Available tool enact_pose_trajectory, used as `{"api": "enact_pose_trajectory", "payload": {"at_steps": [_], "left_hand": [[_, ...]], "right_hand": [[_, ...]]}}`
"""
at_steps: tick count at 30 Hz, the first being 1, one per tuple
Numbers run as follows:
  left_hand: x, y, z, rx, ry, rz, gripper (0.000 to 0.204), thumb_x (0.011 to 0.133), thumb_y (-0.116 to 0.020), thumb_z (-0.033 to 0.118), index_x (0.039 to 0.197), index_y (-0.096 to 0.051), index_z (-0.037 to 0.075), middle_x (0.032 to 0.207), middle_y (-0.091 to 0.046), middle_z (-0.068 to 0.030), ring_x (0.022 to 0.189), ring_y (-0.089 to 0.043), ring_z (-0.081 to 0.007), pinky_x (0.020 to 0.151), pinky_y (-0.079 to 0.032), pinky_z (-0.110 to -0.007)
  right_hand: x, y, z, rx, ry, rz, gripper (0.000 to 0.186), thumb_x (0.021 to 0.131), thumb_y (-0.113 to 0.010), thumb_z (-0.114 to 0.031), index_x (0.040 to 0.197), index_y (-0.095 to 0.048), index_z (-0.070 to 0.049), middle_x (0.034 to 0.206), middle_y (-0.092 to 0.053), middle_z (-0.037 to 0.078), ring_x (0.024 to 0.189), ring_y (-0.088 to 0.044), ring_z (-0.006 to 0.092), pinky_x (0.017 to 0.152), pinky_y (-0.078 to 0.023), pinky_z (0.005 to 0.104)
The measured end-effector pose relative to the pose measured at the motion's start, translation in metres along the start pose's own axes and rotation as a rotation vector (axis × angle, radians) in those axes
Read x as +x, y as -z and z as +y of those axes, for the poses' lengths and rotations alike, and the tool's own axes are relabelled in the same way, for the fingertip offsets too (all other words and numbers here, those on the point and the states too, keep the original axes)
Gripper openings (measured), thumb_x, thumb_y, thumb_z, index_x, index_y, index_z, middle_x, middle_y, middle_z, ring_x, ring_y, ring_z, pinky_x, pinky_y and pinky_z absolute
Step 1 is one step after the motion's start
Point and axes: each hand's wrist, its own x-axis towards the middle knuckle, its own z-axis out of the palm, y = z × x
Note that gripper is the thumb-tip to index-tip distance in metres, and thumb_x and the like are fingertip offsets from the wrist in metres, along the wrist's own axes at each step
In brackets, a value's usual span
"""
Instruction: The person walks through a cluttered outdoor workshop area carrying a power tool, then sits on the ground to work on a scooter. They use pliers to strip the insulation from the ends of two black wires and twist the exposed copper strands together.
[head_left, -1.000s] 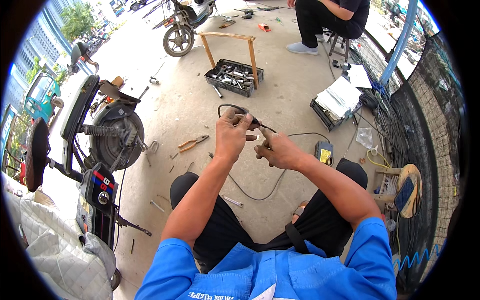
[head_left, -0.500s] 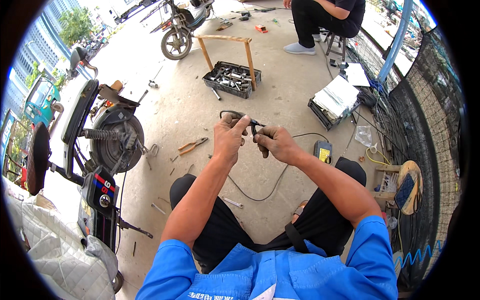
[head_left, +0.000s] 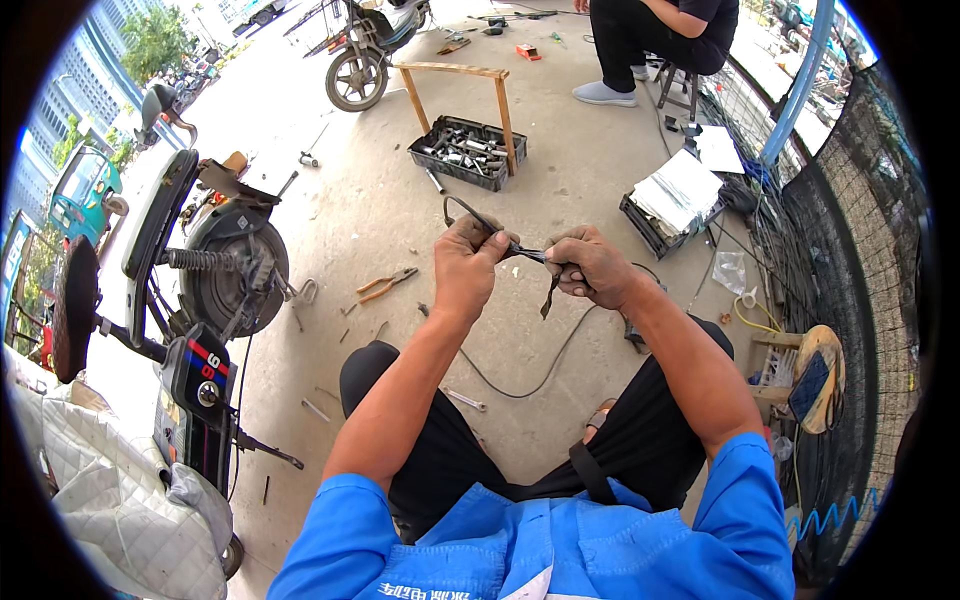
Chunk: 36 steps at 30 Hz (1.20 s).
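Observation:
Between my hands runs a black cable [head_left: 529, 253], several thin strands showing in the short gap. My left hand [head_left: 463, 272] is closed on it, with a loop of the cable standing up above the knuckles. On the other side, my right hand [head_left: 596, 268] grips the strands' end in closed fingers. A dark, narrow strip [head_left: 549, 298] dangles below those fingers; its material is unclear. A thin cord [head_left: 525, 396] curves over the ground beneath. Orange-handled pliers [head_left: 386, 285] lie left of my left hand.
A black crate of metal parts [head_left: 460, 176] with a wooden handle stands ahead. To the left is a partly stripped electric scooter [head_left: 205, 370]. A wrench [head_left: 465, 401] lies between my knees. At right are a crate with papers [head_left: 672, 195] and a wooden stool [head_left: 815, 375]. Another person [head_left: 655, 40] sits far off.
My right hand has moved right and turned into a tighter grip, opening a gap where strands show. The dark strip now hangs below it. My left hand stays nearly in place.

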Motion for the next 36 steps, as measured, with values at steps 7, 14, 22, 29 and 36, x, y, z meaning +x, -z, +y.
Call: {"api": "enact_pose_trajectory", "payload": {"at_steps": [7, 14, 22, 29, 36], "left_hand": [[0.002, 0.0, 0.001, 0.096, -0.054, -0.031, 0.008, 0.091, -0.061, -0.004, 0.099, -0.061, -0.005, 0.089, -0.07, -0.0154, 0.082, -0.07, -0.021, 0.078, -0.061, -0.034], [-0.001, 0.001, 0.015, 0.032, 0.072, -0.219, 0.011, 0.093, -0.063, 0.004, 0.103, -0.06, -0.001, 0.089, -0.069, -0.0134, 0.081, -0.069, -0.02, 0.072, -0.058, -0.032], [0.0, 0.01, 0.014, -0.18, 0.19, -0.393, 0.017, 0.095, -0.065, 0.013, 0.107, -0.06, 0.003, 0.095, -0.069, -0.0132, 0.086, -0.068, -0.0206, 0.072, -0.054, -0.031], [0.0, 0.012, 0.01, -0.074, 0.114, -0.308, 0.015, 0.094, -0.067, 0.015, 0.104, -0.065, 0.003, 0.104, -0.069, -0.0098, 0.095, -0.063, -0.0182, 0.085, -0.049, -0.034], [0.002, 0.012, 0.005, -0.148, -0.004, -0.379, 0.009, 0.092, -0.068, 0.01, 0.098, -0.067, 0.003, 0.104, -0.069, -0.0107, 0.094, -0.064, -0.0201, 0.088, -0.05, -0.036]], "right_hand": [[-0.002, 0.013, -0.012, 0.043, 0.055, 0.106, 0.025, 0.087, -0.059, -0.014, 0.064, -0.053, -0.006, 0.053, -0.037, -0.005, 0.04, -0.032, 0.0048, 0.037, -0.031, 0.0224], [-0.001, 0.042, -0.019, -0.021, 0.113, 0.213, 0.027, 0.085, -0.062, -0.014, 0.062, -0.048, -0.012, 0.056, -0.038, -0.006, 0.043, -0.035, 0.0035, 0.038, -0.029, 0.0214], [0.003, 0.047, -0.02, -0.182, 0.121, 0.262, 0.03, 0.09, -0.065, -0.022, 0.066, -0.051, -0.012, 0.056, -0.04, -0.007, 0.047, -0.04, 0.0041, 0.041, -0.03, 0.0216], [0.018, 0.044, 0.003, -0.793, 0.112, 0.372, 0.031, 0.095, -0.062, -0.028, 0.078, -0.064, -0.002, 0.058, -0.058, 0.003, 0.054, -0.054, 0.0123, 0.053, -0.042, 0.0323], [0.038, 0.03, 0.043, -0.75, -0.079, 0.003, 0.032, 0.097, -0.06, -0.027, 0.077, -0.067, -0.002, 0.06, -0.061, 0.002, 0.055, -0.055, 0.0124, 0.054, -0.044, 0.0307]]}}
